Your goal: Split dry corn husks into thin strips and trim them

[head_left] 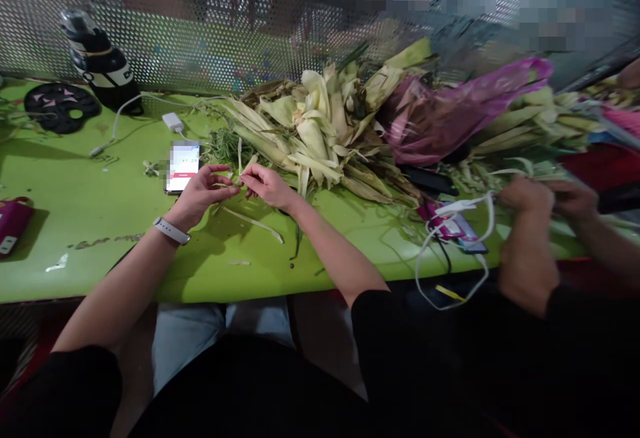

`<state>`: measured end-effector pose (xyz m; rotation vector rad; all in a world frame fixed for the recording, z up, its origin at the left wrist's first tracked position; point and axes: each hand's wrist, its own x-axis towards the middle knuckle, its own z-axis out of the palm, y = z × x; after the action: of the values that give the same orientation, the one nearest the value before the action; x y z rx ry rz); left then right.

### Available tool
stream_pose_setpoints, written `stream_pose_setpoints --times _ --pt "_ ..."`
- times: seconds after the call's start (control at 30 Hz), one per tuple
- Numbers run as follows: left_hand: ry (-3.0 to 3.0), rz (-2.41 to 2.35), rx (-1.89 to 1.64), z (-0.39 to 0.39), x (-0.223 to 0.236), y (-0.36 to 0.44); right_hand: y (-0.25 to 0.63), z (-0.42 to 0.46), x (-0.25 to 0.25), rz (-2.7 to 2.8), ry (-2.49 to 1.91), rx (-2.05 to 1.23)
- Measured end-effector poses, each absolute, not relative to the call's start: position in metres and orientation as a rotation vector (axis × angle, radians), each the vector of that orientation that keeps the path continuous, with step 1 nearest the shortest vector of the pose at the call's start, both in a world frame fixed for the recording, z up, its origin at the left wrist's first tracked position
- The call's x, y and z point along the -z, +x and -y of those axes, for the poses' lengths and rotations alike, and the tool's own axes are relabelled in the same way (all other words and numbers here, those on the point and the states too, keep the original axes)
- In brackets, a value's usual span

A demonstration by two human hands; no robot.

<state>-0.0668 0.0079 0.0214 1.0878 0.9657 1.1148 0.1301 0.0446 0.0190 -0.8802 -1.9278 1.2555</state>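
My left hand [204,188], with a pale band on its wrist, and my right hand [266,186] meet above the green table. Their fingertips pinch at a thin pale strip of corn husk [239,153], which stands up between them. Exactly where each fingertip grips is hard to make out. Just behind lies a bunch of small green leafy sprigs [223,146]. To the right of it rises a large heap of dry corn husks [320,128]. A lit phone [184,158] lies beside my left hand. One loose husk strip [255,223] rests below my hands.
A purple plastic bag [430,115] leans on the husks. At right, a co-worker's hands [530,195] work near white cables [457,208] and a phone [473,241]. A dark bottle [107,65], a black openwork disc [61,106] and a magenta device [14,225] are at left. Perforated metal [200,31] backs the table [165,268].
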Motion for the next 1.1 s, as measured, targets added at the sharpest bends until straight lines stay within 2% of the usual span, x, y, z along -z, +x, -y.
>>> stream_pose_setpoints --times 0.17,0.33,0.53,0.73,1.1 --pt "1.068 -1.117 -1.154 -0.007 -0.023 -0.067 0.129 -0.046 -0.015 1.978 -0.886 -1.186" --pt "1.025 -1.155 -0.779 -0.005 -0.030 -0.066 0.130 -0.047 -0.013 2.006 -0.871 -1.132" --pt "0.872 -1.020 -0.861 -0.005 -0.040 -0.069 0.134 -0.051 -0.019 2.210 -0.961 -0.762" --pt "0.613 -0.816 -0.706 -0.007 -0.040 -0.073 0.131 -0.048 -0.021 2.355 -1.252 -0.357" --pt "0.589 -0.716 -0.679 -0.003 -0.045 -0.076 0.124 -0.046 -0.029 2.337 -1.488 -0.079"
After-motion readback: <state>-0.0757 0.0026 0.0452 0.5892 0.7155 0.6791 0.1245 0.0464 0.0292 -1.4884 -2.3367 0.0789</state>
